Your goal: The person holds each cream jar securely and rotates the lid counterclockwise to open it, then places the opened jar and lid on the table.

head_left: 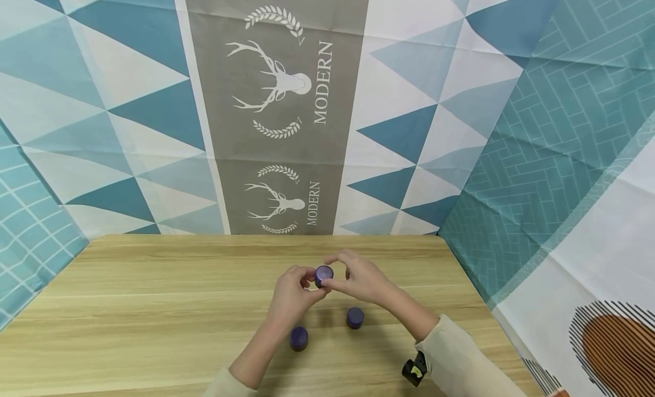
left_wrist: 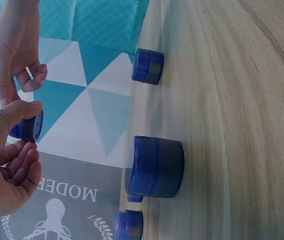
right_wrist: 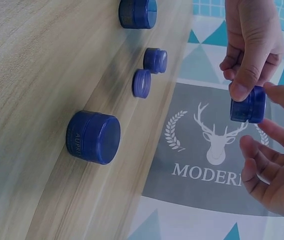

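Note:
Up above the table, a small purple-blue lidded jar (head_left: 324, 274) is between both hands. My left hand (head_left: 293, 294) pinches the jar between thumb and fingers. In the right wrist view, my right hand (right_wrist: 276, 155) has its fingertips on opposite sides of the same jar (right_wrist: 247, 105), at its right end. The left hand (right_wrist: 254, 47) grips its other end there. Beneath the hands stand two larger jars of the same colour, a left jar (head_left: 299, 338) and a right jar (head_left: 355, 318).
On the wooden table (head_left: 153, 306), a smaller jar (right_wrist: 155, 60) and a round flat piece like a lid (right_wrist: 142, 83) sit together; the head view hides them. Patterned cloth (head_left: 276, 112) rises behind the table. A black device (head_left: 414, 369) is at the right sleeve.

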Demonstrator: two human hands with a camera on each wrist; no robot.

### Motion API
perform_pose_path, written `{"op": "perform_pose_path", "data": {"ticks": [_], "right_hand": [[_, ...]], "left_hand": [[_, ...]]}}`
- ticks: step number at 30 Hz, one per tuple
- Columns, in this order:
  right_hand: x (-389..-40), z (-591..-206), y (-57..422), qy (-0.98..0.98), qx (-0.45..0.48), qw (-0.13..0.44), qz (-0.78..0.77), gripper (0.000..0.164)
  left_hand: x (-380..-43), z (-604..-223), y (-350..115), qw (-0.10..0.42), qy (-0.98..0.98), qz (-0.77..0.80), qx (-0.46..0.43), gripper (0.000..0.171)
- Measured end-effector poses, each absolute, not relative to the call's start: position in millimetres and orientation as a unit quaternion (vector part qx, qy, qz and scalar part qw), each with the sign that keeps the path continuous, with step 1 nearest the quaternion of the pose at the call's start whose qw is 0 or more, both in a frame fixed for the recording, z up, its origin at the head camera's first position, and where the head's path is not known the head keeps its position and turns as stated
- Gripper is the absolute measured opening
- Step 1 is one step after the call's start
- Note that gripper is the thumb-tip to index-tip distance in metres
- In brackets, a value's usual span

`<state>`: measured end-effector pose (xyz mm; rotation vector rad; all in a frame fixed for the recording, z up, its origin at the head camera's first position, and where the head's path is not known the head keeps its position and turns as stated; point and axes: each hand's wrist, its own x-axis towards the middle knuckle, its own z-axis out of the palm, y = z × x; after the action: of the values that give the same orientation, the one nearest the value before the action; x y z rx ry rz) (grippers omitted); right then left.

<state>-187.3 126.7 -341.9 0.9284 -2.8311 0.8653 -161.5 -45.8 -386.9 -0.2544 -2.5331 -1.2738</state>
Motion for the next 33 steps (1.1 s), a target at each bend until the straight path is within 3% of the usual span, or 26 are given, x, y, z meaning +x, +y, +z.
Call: {"op": "perform_pose_path", "data": {"ticks": [6,14,22,33], "right_hand": [[-187.3,-342.0,126.3,-0.911,0.319,0.02,0.262,0.032],[-187.1,-341.3,126.1,-0.914,0.311,0.008,0.259,0.045],[-186.9,-341.9,125.0,-0.913,0.323,0.02,0.249,0.035],[-186.3,-341.6,124.7,-0.916,0.308,0.007,0.257,0.048]], "left_hand": [[-161.6,-387.5,-46.0,0.135,-0.88,-0.447,-0.087,0.032],[-162.2,-387.9,-45.4,0.144,-0.879,-0.445,-0.086,0.032],[-162.3,-388.5,-45.7,0.143,-0.878,-0.446,-0.093,0.031],[-161.4,-386.4,-45.8,0.143,-0.876,-0.452,-0.086,0.031]]}}
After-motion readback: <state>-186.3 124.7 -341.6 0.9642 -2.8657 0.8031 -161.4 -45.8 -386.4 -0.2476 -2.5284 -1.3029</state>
